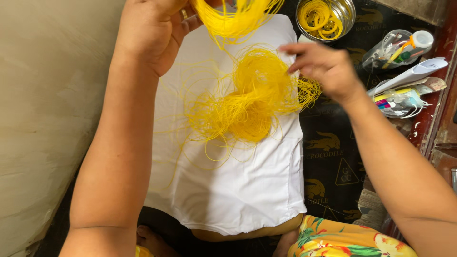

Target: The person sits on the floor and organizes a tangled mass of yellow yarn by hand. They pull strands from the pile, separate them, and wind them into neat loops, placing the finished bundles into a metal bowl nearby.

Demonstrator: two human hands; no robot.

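My left hand [152,31] is raised at the top of the view, closed around a bunch of yellow thread [233,16] that trails down. A ring shows on one finger. Below it a loose tangle of yellow thread [243,100] lies on a white cloth [238,190] spread over my lap. My right hand [323,66] hovers at the tangle's right edge, fingers pinched together on a few strands.
A steel bowl [350,9] with coiled yellow thread stands at the top right. A clear plastic bag with pens [397,45], a rolled white paper [412,76] and small packets lie at the right on a black printed mat [328,157]. A beige wall [47,119] fills the left.
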